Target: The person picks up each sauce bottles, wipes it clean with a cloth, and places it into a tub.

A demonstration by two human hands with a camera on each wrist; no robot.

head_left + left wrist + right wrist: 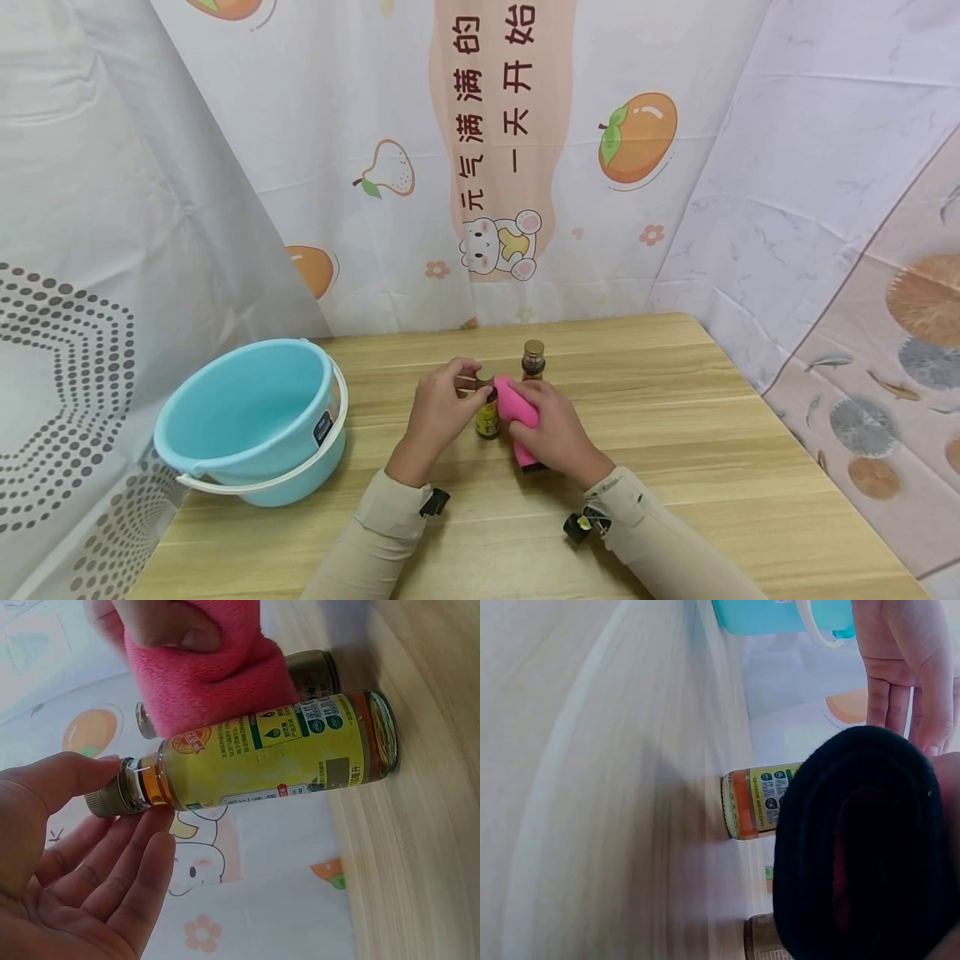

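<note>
A small glass bottle [487, 419] with a yellow label, gold cap and amber liquid stands upright on the table. My left hand [441, 407] pinches it at the cap and neck between thumb and fingers, the other fingers spread below in the left wrist view. Against the label side lies a pink plush cloth [206, 686], gripped by my right hand [557, 429]. In the right wrist view, the cloth's dark lower end [810, 825] hides much of the bottle. A second bottle [533, 360] with a gold cap stands just behind the cloth, partly covered by it.
On the left of the wooden table [675, 517] stands a light blue bucket [247, 475] with a white handle. A printed curtain [360, 100] hangs behind the table's back edge.
</note>
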